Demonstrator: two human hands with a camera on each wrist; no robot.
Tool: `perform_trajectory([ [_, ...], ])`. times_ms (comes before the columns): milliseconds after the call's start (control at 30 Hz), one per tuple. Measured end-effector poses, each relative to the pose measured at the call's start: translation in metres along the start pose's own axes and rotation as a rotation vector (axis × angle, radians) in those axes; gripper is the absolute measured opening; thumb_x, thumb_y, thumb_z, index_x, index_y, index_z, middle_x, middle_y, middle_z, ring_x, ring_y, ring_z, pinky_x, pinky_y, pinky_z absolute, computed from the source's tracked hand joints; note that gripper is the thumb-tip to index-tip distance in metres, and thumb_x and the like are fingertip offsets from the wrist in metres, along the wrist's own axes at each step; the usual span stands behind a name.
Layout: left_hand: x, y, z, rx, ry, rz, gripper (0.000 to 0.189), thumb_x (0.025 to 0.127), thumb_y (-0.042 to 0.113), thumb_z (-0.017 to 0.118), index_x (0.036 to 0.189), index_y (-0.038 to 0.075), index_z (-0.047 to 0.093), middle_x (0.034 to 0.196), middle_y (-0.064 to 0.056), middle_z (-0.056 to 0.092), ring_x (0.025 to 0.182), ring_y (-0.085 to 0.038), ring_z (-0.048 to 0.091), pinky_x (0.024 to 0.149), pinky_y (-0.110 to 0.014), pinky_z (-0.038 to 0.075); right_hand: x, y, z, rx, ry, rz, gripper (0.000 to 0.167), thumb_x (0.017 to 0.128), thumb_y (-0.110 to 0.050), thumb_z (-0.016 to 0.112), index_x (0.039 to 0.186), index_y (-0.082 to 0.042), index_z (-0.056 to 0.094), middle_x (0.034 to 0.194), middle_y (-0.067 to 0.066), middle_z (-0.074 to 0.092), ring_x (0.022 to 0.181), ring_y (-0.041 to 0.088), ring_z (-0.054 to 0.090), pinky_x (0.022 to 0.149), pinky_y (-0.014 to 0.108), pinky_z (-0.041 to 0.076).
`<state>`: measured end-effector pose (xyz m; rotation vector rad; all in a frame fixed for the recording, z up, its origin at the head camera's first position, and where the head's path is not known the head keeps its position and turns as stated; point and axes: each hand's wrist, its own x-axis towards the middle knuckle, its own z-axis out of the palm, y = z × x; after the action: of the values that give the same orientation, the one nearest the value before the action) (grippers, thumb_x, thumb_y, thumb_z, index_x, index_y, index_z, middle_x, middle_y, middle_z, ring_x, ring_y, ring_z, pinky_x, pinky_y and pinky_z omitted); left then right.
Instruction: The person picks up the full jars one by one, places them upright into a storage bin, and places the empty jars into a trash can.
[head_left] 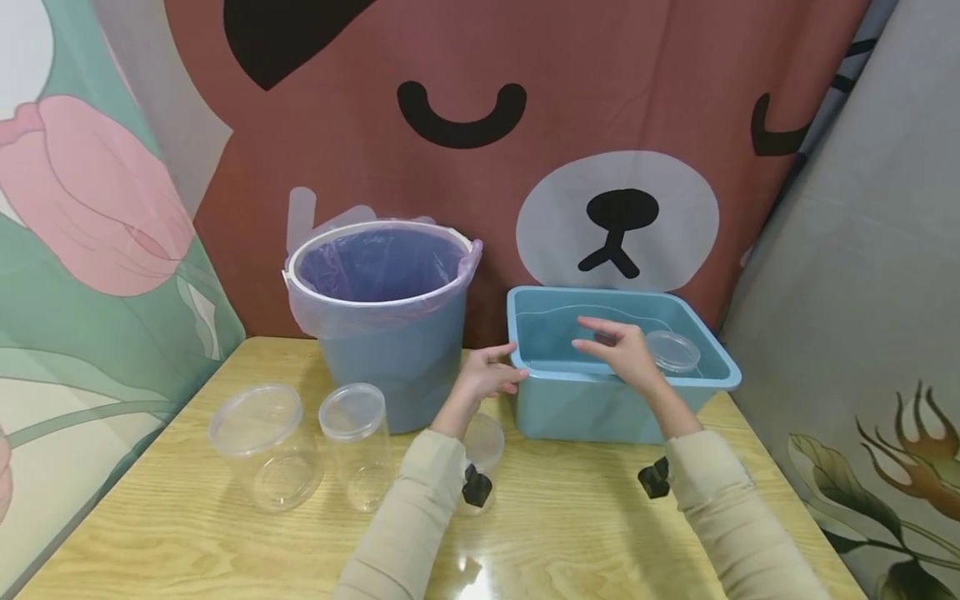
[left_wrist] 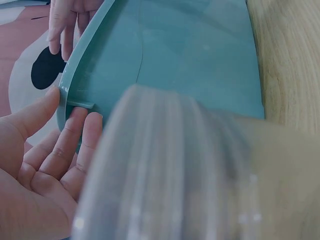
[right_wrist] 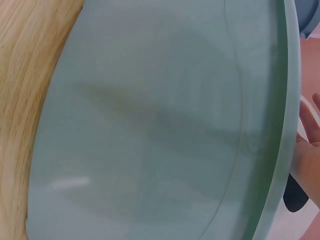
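The left hand (head_left: 483,377) pinches one tub's (head_left: 585,408) rim, the right hand (head_left: 626,352) spreads above, near one bin (head_left: 390,367) and three standing jars (head_left: 258,417).

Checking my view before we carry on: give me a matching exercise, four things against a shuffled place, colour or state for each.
Things:
1. Bucket
2. Tub
3. Widest jar
4. Right hand

Places, colours, states:
A. Leftmost on the table
B. Held above the tub's opening, gripping nothing
C. Lined with a purple bag
D. Teal all over

Pairs: 1-C, 2-D, 3-A, 4-B
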<state>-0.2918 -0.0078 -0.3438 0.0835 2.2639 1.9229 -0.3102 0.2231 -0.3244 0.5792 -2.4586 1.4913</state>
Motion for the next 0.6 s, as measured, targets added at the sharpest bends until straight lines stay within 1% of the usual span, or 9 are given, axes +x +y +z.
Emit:
perform_trajectory([
  [67,-0.001,0.001,0.0,0.003,-0.004,0.002,0.057,0.076,0.015,0.072,0.129,0.017,0.05,0.086,-0.006,0.068,0.061,-0.013,0.062,0.053,-0.025,0.038,-0.001,-0.002,0.001,0.002,0.017,-0.004,0.05,0.079,-0.024,0.069,0.121,-0.001,0.055,0.123,0.013,0.052,0.112,0.026,0.049,0.087,0.031,0.042],
  [167,-0.003,0.002,0.0,0.012,-0.006,-0.002,0.057,0.076,0.015,0.072,0.129,0.017,0.05,0.085,-0.007,0.068,0.063,-0.014,0.063,0.052,-0.025,0.038,-0.003,-0.008,0.003,0.018,0.033,-0.018,0.047,0.079,-0.019,0.069,0.119,0.001,0.056,0.122,0.015,0.053,0.112,0.028,0.048,0.089,0.035,0.039],
  [300,-0.005,0.004,0.0,0.013,-0.003,-0.008,0.056,0.076,0.013,0.071,0.128,0.016,0.051,0.083,-0.008,0.068,0.063,-0.015,0.063,0.049,-0.023,0.036,-0.009,-0.025,0.005,0.055,0.037,-0.046,0.042,0.08,-0.009,0.067,0.117,0.007,0.055,0.12,0.021,0.052,0.113,0.033,0.046,0.091,0.041,0.036],
  [400,-0.007,0.004,-0.001,0.002,0.012,0.008,0.056,0.076,0.01,0.071,0.128,0.013,0.051,0.082,-0.009,0.067,0.058,-0.013,0.061,0.045,-0.021,0.034,-0.012,-0.036,0.007,0.073,0.039,-0.063,0.04,0.081,-0.004,0.065,0.116,0.01,0.053,0.119,0.024,0.051,0.112,0.036,0.046,0.09,0.035,0.039],
  [433,-0.008,0.005,-0.001,-0.001,0.02,0.017,0.056,0.075,0.009,0.071,0.127,0.012,0.052,0.081,-0.009,0.067,0.056,-0.012,0.06,0.044,-0.021,0.033,-0.012,-0.038,0.008,0.078,0.042,-0.066,0.039,0.081,-0.004,0.065,0.116,0.011,0.053,0.119,0.025,0.051,0.111,0.037,0.046,0.089,0.031,0.04],
  [467,-0.009,0.005,-0.002,-0.003,0.028,0.026,0.056,0.075,0.008,0.071,0.127,0.011,0.052,0.081,-0.01,0.067,0.054,-0.011,0.058,0.043,-0.02,0.033,-0.012,-0.038,0.009,0.09,0.046,-0.064,0.039,0.081,-0.005,0.065,0.116,0.01,0.054,0.118,0.026,0.052,0.111,0.037,0.047,0.087,0.027,0.041],
  [533,-0.012,0.006,-0.004,0.006,0.039,0.049,0.055,0.074,0.007,0.071,0.126,0.01,0.052,0.081,-0.01,0.067,0.054,-0.01,0.056,0.043,-0.02,0.034,-0.009,-0.034,0.01,0.107,0.055,-0.064,0.038,0.082,-0.007,0.065,0.115,0.009,0.055,0.117,0.025,0.053,0.108,0.033,0.051,0.083,0.021,0.043],
  [600,-0.015,0.007,-0.005,0.023,0.046,0.073,0.055,0.074,0.008,0.072,0.126,0.009,0.053,0.082,-0.01,0.065,0.056,-0.01,0.056,0.045,-0.02,0.035,-0.006,-0.029,0.013,0.129,0.067,-0.068,0.038,0.082,-0.009,0.065,0.115,0.007,0.056,0.115,0.025,0.054,0.103,0.027,0.055,0.079,0.019,0.045],
])
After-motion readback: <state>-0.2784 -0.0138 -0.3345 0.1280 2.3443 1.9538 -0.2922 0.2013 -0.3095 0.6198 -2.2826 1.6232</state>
